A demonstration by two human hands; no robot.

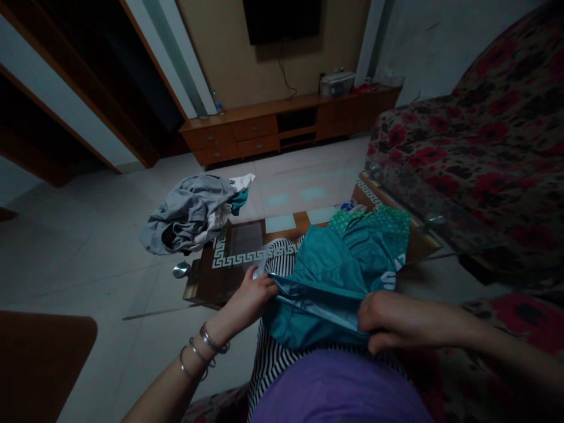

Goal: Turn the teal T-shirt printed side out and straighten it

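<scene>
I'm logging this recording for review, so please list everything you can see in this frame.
Wall-mounted television: 1, black, on the beige wall.
Wooden cabinet: 1, brown, below the television.
Plastic bottle: 1, clear with blue cap, on the cabinet's left end.
Floral sofa: 1, red and dark, at right.
Glass-topped table: 1, brown with white key pattern, centre.
Clothes bundle: 1, mainly grey, with white and teal, at the table's left end.
Teal garment: 1, teal and green, held over the lap.
Left hand: 1, gripping the garment's left side.
Right hand: 1, gripping its right side.
Bangles: several, silver, on the left wrist.
Striped trousers: 1, black and white, on the legs.
Top: 1, purple, on the torso.
</scene>
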